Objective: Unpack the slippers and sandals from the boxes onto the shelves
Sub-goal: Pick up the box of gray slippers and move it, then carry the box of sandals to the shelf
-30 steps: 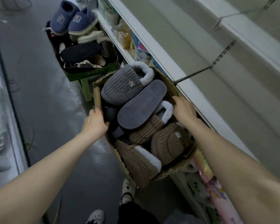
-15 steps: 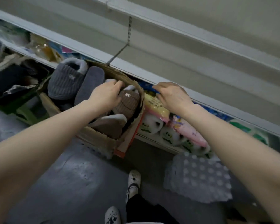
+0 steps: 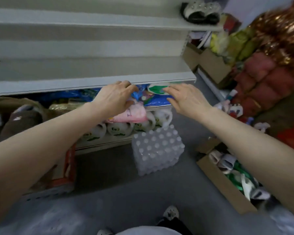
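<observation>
Reaching forward, both hands sit at the front lip of a wide grey shelf point(image 3: 92, 85) among soft packaged goods stored just under it. No brand or writing can be read anywhere; the packs are blurred, showing only colour: a blue packet point(image 3: 153, 100), a green-and-white packet point(image 3: 157, 89) and a pink packet point(image 3: 134, 113).

The left hand point(image 3: 115, 97) has its fingers point(image 3: 126, 85) curled downward over the edge of the blue and pink packets, touching them; whether they truly grip anything cannot be told. The right hand point(image 3: 187, 99) has its fingers point(image 3: 172, 89) nearly straight and slightly spread, the tips resting against the green-and-white packet, nothing held.

Brown plush slippers point(image 3: 22, 119) lie in a cardboard box point(image 3: 64, 168) at the left, beside the left forearm, well apart from both hands. A second cardboard box point(image 3: 221, 182) on the floor at the right holds pale footwear, under the right forearm. One dark sandal pair point(image 3: 200, 12) stands on an upper shelf at the far right. A shrink-wrapped pack of bottles point(image 3: 157, 148) stands on the floor between the boxes, below white rolls point(image 3: 119, 128).
</observation>
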